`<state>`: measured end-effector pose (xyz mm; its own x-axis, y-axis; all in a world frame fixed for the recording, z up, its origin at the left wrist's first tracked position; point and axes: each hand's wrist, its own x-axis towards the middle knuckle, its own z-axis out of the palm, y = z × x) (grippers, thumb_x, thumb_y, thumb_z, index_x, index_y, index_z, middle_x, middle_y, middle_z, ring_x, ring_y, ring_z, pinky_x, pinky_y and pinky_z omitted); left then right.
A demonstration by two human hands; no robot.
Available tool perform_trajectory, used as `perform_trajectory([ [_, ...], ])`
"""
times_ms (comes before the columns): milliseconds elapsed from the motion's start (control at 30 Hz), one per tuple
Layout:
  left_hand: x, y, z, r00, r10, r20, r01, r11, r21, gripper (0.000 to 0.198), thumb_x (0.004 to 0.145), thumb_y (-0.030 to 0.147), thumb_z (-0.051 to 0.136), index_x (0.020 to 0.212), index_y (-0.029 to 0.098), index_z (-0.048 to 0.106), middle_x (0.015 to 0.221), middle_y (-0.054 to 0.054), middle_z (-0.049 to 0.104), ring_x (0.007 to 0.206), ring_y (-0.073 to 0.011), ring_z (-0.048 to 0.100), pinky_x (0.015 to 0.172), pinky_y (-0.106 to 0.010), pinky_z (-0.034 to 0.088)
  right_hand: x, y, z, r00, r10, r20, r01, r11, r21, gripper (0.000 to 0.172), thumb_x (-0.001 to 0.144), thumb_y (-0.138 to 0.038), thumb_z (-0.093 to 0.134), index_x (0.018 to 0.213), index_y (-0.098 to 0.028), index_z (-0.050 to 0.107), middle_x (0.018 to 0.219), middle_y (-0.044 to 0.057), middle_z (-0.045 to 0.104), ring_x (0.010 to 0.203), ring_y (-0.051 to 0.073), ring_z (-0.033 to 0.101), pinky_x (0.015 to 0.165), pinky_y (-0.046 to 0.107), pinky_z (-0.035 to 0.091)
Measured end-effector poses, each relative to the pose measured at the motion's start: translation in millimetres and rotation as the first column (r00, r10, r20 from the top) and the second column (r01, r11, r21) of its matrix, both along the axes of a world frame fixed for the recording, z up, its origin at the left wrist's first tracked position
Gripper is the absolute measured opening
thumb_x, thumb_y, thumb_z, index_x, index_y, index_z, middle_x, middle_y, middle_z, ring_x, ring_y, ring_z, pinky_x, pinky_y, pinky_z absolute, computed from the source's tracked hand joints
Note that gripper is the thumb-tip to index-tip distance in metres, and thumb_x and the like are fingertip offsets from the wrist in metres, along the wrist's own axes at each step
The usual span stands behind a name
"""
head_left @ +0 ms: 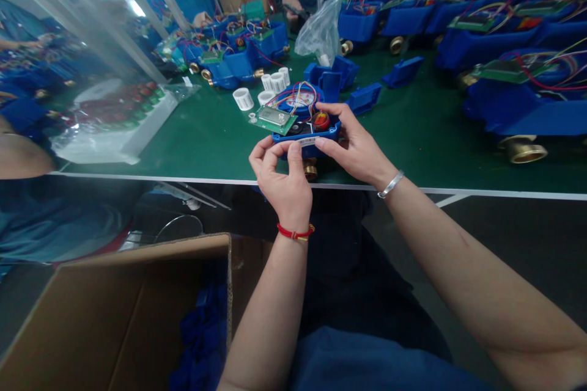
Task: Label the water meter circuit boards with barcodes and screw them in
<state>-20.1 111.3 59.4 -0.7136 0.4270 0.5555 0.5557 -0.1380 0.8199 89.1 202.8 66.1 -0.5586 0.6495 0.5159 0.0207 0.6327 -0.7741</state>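
Observation:
A blue water meter [280, 137] with its top uncovered is at the front edge of the green table. Its green circuit board [274, 117] hangs out at the left, joined by coloured wires to the inside. A white barcode label [307, 142] lies along the front wall. My left hand [287, 177] grips the front left of the housing, thumb at the label's left end. With fingers over the right side and the thumb by the label's right end, my right hand [355, 146] holds the same meter. A brass threaded fitting [310, 170] shows below it.
White label rolls [243, 99] and blue covers [364, 98] lie behind the meter. More open meters [527, 101] line the right and back. A white foam tray [105, 134] sits left, near another person's arm [22, 153]. Below is an open cardboard box [92, 311] holding blue parts.

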Motion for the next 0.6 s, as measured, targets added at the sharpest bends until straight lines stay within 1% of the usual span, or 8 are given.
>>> perform_trajectory([
  [167, 1.4, 1.0, 0.4, 1.000, 0.021, 0.006, -0.021, 1.000, -0.001, 0.010, 0.085, 0.026, 0.066, 0.085, 0.017, 0.070, 0.110, -0.007, 0.057, 0.108, -0.0156, 0.056, 0.097, -0.029, 0.042, -2.0, 0.1, -1.5, 1.000, -0.024, -0.012, 0.024, 0.999, 0.026, 0.051, 0.086, -0.035, 0.062, 0.132, -0.023, 0.045, 0.137, 0.004, 0.051, 0.122, 0.026, 0.052, 0.106, 0.044, 0.039],
  [367, 2.8, 4.2, 1.8, 0.997, 0.071, 0.009, -0.071, 0.997, 0.001, 0.010, 0.079, 0.027, 0.072, 0.081, 0.017, 0.070, 0.107, -0.006, 0.057, 0.106, -0.0162, 0.056, 0.097, -0.030, 0.041, -1.8, -0.1, -1.4, 1.000, -0.023, -0.012, 0.023, 1.000, 0.017, 0.051, 0.086, -0.033, 0.062, 0.134, -0.022, 0.045, 0.137, 0.003, 0.051, 0.122, 0.025, 0.052, 0.107, 0.040, 0.040],
  [600, 4.7, 9.1, 0.9, 0.994, 0.105, -0.037, -0.102, 0.992, 0.080, 0.010, 0.079, 0.025, 0.072, 0.077, 0.017, 0.067, 0.103, -0.005, 0.056, 0.105, -0.0162, 0.057, 0.097, -0.031, 0.042, -2.5, -1.2, 0.5, 1.000, -0.024, -0.008, 0.024, 1.000, -0.007, 0.051, 0.086, -0.033, 0.062, 0.133, -0.024, 0.046, 0.137, 0.003, 0.051, 0.123, 0.025, 0.052, 0.107, 0.042, 0.039],
])
